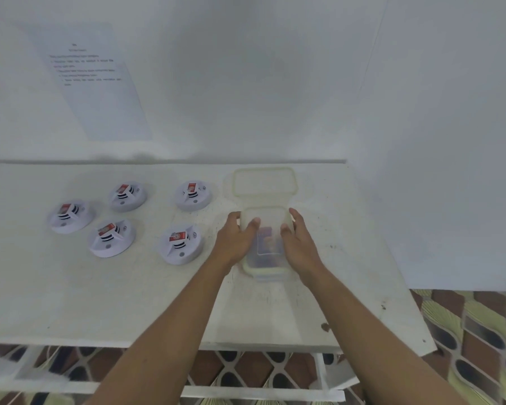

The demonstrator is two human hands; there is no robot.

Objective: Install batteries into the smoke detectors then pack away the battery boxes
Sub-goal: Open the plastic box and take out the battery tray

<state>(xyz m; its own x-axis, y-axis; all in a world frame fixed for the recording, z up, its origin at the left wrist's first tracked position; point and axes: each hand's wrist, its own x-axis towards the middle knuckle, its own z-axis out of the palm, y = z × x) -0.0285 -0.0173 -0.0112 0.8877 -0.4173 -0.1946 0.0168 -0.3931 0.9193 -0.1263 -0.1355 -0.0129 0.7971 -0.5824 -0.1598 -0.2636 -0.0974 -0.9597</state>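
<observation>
The clear rectangular plastic tub [265,270], set on the white table [70,287] right of the round white smoke detectors [181,244], is gripped at its sides by the left hand [235,238] and right hand [300,241], and, its lid [263,182] lying open behind, the blurred contents [268,242] could be spilled if tipped

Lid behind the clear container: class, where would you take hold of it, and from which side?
Probably pinch the lid by its raised right rim, coming from the right: it lies flat, and the container crowds its near edge.
</observation>
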